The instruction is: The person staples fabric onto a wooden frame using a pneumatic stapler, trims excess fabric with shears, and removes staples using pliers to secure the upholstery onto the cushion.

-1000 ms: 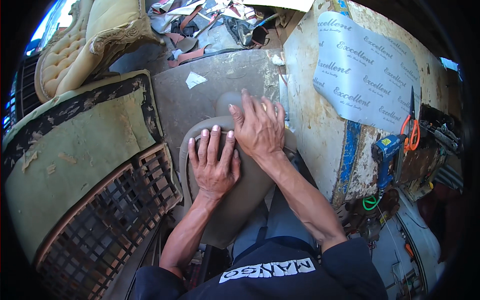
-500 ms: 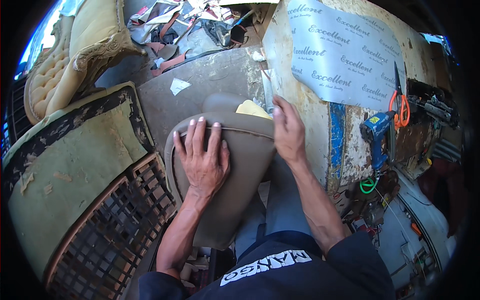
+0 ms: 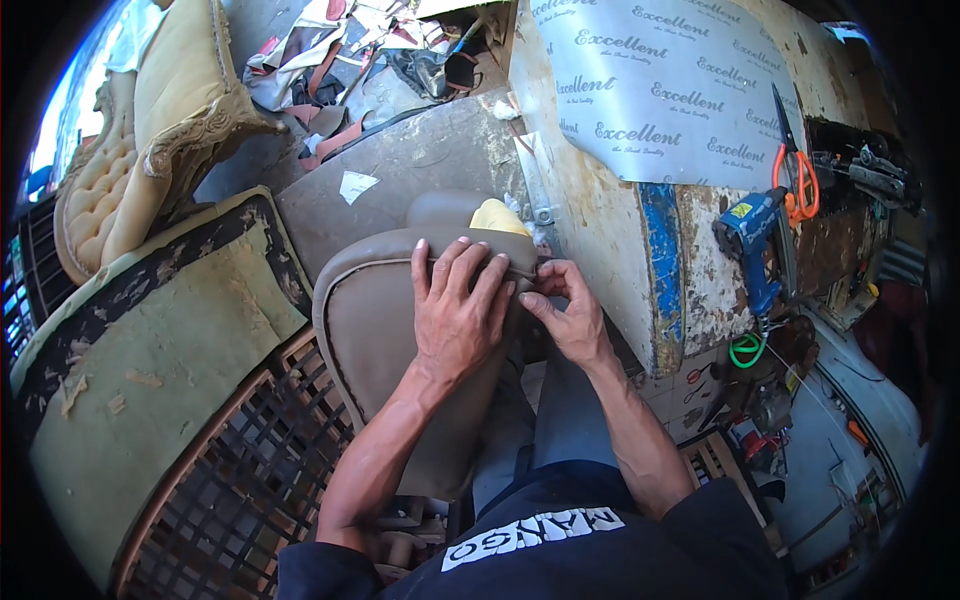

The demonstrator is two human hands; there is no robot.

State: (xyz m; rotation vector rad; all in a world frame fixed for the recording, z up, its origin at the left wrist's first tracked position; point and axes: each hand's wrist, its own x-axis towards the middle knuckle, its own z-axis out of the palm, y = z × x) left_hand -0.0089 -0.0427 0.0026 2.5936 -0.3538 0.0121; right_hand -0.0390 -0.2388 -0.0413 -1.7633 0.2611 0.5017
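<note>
A grey-brown padded cushion (image 3: pixel 365 340) with a piped edge stands tilted across my lap. My left hand (image 3: pixel 457 310) lies on it, fingers open, slightly bent, their tips at the seam near the upper edge. At the upper right corner, my right hand (image 3: pixel 568 315) pinches the edge by the piping. Yellow foam (image 3: pixel 498 216) shows behind that edge, beside another grey-brown padded piece (image 3: pixel 440 208).
At right, a worn wooden bench (image 3: pixel 610 260) carries a printed silver sheet (image 3: pixel 665 100), orange-handled scissors (image 3: pixel 805 190) and a blue power tool (image 3: pixel 755 250) with green hose. At left are a tufted cream seat (image 3: pixel 115 190) and green padded panel (image 3: pixel 170 370). Material scraps (image 3: pixel 330 70) lie beyond.
My left hand has moved right along the upper edge. My right hand has dropped from the top to pinch the corner, and the yellow foam has come into view behind it.
</note>
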